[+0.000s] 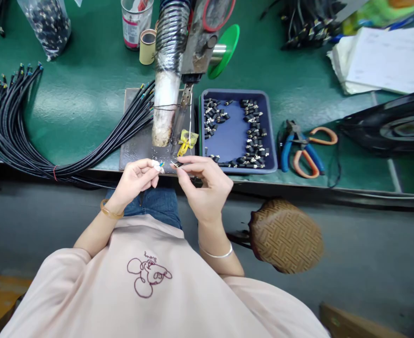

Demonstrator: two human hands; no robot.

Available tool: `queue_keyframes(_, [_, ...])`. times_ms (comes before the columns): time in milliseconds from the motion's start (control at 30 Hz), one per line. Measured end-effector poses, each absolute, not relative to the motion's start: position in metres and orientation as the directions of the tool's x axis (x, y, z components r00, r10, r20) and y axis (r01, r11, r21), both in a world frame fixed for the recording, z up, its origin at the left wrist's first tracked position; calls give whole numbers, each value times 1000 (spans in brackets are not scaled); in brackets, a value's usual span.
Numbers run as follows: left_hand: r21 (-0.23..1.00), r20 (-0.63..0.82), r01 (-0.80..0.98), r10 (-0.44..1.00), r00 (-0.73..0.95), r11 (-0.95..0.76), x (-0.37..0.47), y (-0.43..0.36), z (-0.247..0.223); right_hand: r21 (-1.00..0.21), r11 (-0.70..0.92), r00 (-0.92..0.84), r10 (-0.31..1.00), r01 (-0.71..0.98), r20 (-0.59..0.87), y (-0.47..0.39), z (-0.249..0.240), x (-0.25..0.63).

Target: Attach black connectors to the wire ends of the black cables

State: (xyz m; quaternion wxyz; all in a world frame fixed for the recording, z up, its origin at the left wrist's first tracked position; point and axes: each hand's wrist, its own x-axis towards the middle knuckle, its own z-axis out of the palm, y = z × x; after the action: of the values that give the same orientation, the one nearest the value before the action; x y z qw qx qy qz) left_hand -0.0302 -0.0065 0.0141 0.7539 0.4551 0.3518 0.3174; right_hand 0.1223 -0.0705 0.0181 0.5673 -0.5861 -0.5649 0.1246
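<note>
Both hands at the bench edge (298, 180): left hand (134, 180) fingers pinching a cable end (157, 165), right hand (203, 185) a small connector (176, 164).

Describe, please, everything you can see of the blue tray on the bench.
The blue tray is a shallow rectangular dish, plastic by its look, with a raised rim and rounded corners. It lies flat on the green bench top, near the front edge, to the right of the grey metal plate. Small black parts lie scattered inside, mostly along the right side and top left; the middle is bare. Neither hand touches it.
</note>
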Motion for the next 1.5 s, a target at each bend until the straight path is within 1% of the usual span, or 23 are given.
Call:
queue_keyframes(100, [924, -242, -119, 795, 557, 364, -29, -6, 19, -848, 257, 370, 814, 464, 449, -68, 17, 120])
queue_keyframes(233, [943, -212, -94, 794, 569, 319, -27, -6, 21, -896, 225, 378, 847, 382, 374, -68, 18, 118])
queue_keyframes(400, [962, -157, -92, 794, 587, 258, -28, -5, 21, -978, 159, 421, 885, 135, 202, -68, 14, 120])
queue_keyframes(500, [968, -139, -97, 818, 558, 231, -27, -6, 20, -986, 153, 419, 893, 64, 166, -68, 12, 120])
queue_keyframes(633, [983, -108, -83, 883, 457, 163, -25, -10, 17, -981, 168, 393, 899, 95, 192, -71, 12, 120])
queue_keyframes(733, [988, -92, -70, 890, 447, 137, -24, -12, 16, -971, 176, 419, 878, 161, 229, -74, 11, 118])
queue_keyframes(800, [981, -124, -73, 869, 478, 180, -25, -11, 16, -947, 206, 458, 837, 245, 300, -76, 10, 117])
queue_keyframes(867, [966, -168, -81, 837, 521, 244, -26, -9, 15, -893, 274, 455, 784, 357, 422, -77, 9, 116])
queue_keyframes(933, [953, -193, -89, 805, 561, 291, -28, -7, 15, -816, 353, 383, 750, 457, 539, -77, 7, 114])
queue_keyframes(1000, [944, -194, -104, 785, 588, 312, -29, -5, 15, -773, 379, 324, 747, 509, 580, -76, 4, 113])
queue_keyframes(1067, [941, -186, -119, 778, 600, 318, -29, -5, 16, -807, 331, 359, 767, 490, 532, -76, 2, 112])
queue_keyframes(1167, [945, -175, -119, 779, 602, 305, -29, -5, 16, -909, 233, 453, 807, 345, 379, -74, -1, 112])
queue_keyframes(1233, [951, -166, -114, 786, 595, 287, -28, -5, 16, -938, 196, 448, 838, 285, 311, -73, -1, 113])
queue_keyframes(1300, [957, -157, -108, 796, 584, 268, -26, -5, 16, -940, 179, 428, 855, 290, 295, -72, -1, 114])
queue_keyframes(1500, [970, -153, -73, 820, 551, 230, -21, -4, 16, -906, 172, 408, 849, 387, 335, -70, -1, 114])
